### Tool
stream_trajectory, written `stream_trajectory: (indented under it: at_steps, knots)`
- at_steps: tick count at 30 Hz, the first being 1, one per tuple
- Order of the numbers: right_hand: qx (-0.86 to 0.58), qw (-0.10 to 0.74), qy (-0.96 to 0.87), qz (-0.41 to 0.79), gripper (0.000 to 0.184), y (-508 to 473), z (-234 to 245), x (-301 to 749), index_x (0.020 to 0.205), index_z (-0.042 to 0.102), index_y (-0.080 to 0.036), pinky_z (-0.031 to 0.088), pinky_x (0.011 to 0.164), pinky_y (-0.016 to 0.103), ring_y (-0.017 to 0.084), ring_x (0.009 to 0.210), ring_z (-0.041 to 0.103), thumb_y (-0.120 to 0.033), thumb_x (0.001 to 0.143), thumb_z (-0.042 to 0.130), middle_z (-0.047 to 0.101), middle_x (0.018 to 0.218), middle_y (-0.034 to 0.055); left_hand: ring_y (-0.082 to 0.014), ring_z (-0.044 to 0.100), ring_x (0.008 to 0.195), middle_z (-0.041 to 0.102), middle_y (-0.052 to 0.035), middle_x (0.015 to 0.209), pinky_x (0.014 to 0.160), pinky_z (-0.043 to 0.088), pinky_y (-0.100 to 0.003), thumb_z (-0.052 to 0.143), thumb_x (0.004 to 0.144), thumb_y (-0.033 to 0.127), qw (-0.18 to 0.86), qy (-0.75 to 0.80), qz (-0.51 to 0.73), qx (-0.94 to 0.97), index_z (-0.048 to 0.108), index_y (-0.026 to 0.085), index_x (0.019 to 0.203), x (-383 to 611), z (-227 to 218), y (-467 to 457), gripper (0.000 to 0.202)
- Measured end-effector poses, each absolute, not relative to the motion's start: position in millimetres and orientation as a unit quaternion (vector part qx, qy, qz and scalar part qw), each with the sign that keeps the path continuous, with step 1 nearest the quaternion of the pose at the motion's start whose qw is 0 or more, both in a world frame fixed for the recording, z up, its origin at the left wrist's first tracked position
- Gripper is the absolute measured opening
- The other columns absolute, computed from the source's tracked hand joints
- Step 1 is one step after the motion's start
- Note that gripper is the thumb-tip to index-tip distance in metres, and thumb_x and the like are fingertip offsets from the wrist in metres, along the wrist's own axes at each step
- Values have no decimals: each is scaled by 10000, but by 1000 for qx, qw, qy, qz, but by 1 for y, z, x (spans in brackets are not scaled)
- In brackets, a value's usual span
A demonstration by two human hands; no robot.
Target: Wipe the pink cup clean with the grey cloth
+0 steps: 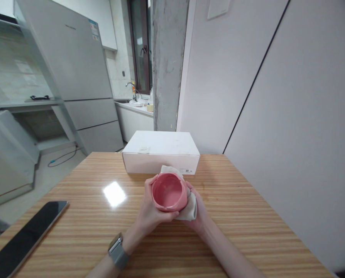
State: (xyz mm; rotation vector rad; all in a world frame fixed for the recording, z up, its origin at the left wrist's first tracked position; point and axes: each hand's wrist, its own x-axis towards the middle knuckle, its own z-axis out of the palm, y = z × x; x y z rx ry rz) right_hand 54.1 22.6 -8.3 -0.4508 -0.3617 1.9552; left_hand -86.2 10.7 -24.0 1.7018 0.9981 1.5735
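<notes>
Holding a pink bowl (pixel 169 197) just below the centre of the frame, the two hands keep it up over the wooden table (pixel 242 227). The left hand (pixel 148 211) grasps it, fingers curled round the left side of the picture's bowl and thumb along the near edge. The right hand (pixel 200 213) grips a pale cloth (pixel 191 209) against the bowl's lower-right outside; most of its fingers are hidden, so how tightly they close there I cannot tell.

The work looks to be partway through: the cloth is on the outer wall, showing above the rim and at the right, while the inside is bare of it. How much of the surface has been gone over does not show. Setting the bowl down and letting go of the cloth are not yet done.

The bowl's mouth faces up and towards the viewer, its base away and out of sight. Its rim is roughly round, with no clear long axis across it; the depth is hidden.
</notes>
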Motion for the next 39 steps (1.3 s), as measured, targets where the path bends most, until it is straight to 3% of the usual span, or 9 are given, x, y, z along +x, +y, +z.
stream_trajectory:
  at_steps: [5, 10, 16, 20, 25, 32, 39]
  knots:
    - [-150, 501, -143, 840, 297, 19, -11, 50, 1030, 614, -113, 546, 791, 296, 178, 908, 660, -298, 797, 611, 707, 980, 91, -310, 473, 1173, 427, -108, 1275, 990, 403, -484, 858, 413, 332, 257, 379, 615, 642, 314, 218, 1282, -83, -29, 11, 1032]
    - [-150, 479, -109, 858, 316, 18, -17, 53, 978, 610, -129, 531, 811, 259, 163, 908, 659, -308, 730, 689, 702, 998, 95, -335, 458, 1181, 414, -132, 1284, 988, 396, -510, 866, 404, 392, 196, 394, 604, 665, 314, 206, 1308, -86, -32, 16, 1076]
    - [-187, 461, -121, 859, 224, 15, -14, 49, 925, 643, -128, 525, 820, 280, 163, 832, 671, -293, 782, 590, 722, 922, 63, -335, 446, 1212, 435, -138, 1310, 1010, 381, -515, 867, 436, 401, 163, 406, 604, 666, 325, 208, 1323, -91, -28, 19, 1058]
    - [-226, 523, -124, 812, 236, 14, -6, 45, 912, 665, -155, 509, 853, 323, 189, 881, 667, -292, 840, 487, 729, 872, 36, -325, 448, 1223, 450, -129, 1314, 1009, 383, -509, 856, 482, 406, 154, 440, 590, 659, 318, 212, 1329, -92, -24, 19, 1022]
    - [-248, 581, -126, 765, 295, 14, 2, 43, 990, 671, -164, 490, 885, 350, 212, 961, 645, -318, 839, 470, 721, 969, 41, -307, 503, 1171, 489, -114, 1279, 965, 433, -474, 864, 472, 362, 175, 484, 582, 629, 335, 211, 1322, -88, -22, 17, 1013]
    - [-288, 635, -174, 695, 269, 20, 3, 57, 920, 692, -153, 467, 915, 352, 234, 935, 649, -330, 759, 569, 734, 851, 36, -301, 549, 1128, 550, -110, 1242, 950, 462, -479, 858, 473, 305, 263, 451, 531, 667, 411, 206, 1284, -87, -16, 10, 931]
    - [-288, 637, -195, 688, 284, 24, -1, 61, 897, 692, -139, 479, 867, 348, 235, 871, 659, -343, 722, 601, 733, 837, 41, -293, 565, 1098, 572, -97, 1183, 873, 522, -442, 842, 476, 260, 330, 453, 537, 631, 523, 211, 1204, -85, -16, 10, 797]
